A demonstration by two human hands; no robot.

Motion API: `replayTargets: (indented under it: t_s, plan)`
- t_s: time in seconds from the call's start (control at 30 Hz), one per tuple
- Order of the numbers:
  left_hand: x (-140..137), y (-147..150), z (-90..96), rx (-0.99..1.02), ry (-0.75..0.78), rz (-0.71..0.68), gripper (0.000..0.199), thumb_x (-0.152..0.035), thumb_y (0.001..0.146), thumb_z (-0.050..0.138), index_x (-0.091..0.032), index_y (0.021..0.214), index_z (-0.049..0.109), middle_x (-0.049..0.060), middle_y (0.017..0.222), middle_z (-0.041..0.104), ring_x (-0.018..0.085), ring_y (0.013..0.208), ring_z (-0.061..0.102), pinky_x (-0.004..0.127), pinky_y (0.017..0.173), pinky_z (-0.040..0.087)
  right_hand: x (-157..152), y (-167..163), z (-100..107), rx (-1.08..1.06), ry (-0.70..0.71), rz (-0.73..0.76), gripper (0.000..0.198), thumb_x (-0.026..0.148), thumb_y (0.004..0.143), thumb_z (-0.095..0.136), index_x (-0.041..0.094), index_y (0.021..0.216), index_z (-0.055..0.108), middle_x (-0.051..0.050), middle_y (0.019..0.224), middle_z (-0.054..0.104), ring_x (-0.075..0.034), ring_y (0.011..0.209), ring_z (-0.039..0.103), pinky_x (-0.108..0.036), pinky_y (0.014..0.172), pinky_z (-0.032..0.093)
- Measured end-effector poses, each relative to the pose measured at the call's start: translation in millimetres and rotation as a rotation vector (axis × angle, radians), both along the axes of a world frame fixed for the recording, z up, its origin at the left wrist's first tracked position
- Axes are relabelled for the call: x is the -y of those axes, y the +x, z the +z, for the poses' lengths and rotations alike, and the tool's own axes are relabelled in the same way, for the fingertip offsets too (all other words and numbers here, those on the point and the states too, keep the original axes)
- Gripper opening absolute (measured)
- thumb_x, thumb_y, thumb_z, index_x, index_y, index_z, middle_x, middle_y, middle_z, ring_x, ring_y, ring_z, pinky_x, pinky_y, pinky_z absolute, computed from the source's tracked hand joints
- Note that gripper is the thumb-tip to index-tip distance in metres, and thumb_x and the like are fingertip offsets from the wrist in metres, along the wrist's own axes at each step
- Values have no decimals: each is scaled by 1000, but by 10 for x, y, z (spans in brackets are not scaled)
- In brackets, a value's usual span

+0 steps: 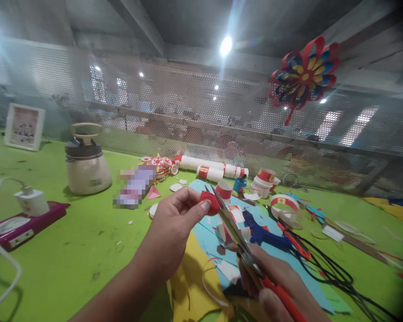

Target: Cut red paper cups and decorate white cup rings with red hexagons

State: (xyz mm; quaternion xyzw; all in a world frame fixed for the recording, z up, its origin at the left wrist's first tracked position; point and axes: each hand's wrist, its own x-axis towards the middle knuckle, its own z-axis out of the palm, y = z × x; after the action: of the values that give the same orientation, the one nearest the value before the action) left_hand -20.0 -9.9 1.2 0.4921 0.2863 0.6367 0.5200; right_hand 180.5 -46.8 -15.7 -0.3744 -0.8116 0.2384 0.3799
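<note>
Green table [97, 237] under a light-blue paper sheet [310, 286]; at back, the long white-and-red paper tube [204, 164] looks basically done. R hand [272, 268] is wrapped round the scissors [233, 227], blades slightly apart; L hand [176, 219] pinches the red paper piece [210, 203] mid-air, right at the blades — cutting prob. underway, can't tell how much is left. Blue hot-glue gun [267, 235] lies unheld; red-banded cup [224, 191] sits loose — joining presumably not done yet.

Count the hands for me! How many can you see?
2. The left hand pinches a small red piece; the right hand, to its right and nearer the camera, grips the scissors. Others might be hidden behind the mesh.
</note>
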Motion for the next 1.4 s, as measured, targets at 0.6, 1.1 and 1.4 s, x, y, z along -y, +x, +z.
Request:
replayTargets:
  t_s: [0.6,1.1,1.4]
  plan:
    - [8,5,2,-17,21,14,12,-25,80,66,-16,74,61,2,76,63,15,76,55,31,77,42,14,-56,14,8,106,-4,51,64,87,34,25,105,61,-3,62,53,-18,52,47,-28,48,41]
    - [15,4,-3,0,27,0,10,-24,80,67,-16,75,63,3,79,64,16,79,56,32,79,42,-6,-16,-17,24,-53,20,52,62,88,35,21,108,61,0,62,51,-15,53,49,-26,51,37]
    - [15,-16,-10,-33,56,16,11,-23,81,65,-17,74,61,2,78,62,15,78,54,31,79,41,8,-27,1,37,79,-28,52,65,87,35,25,108,63,-1,57,54,-18,48,49,-28,46,39]
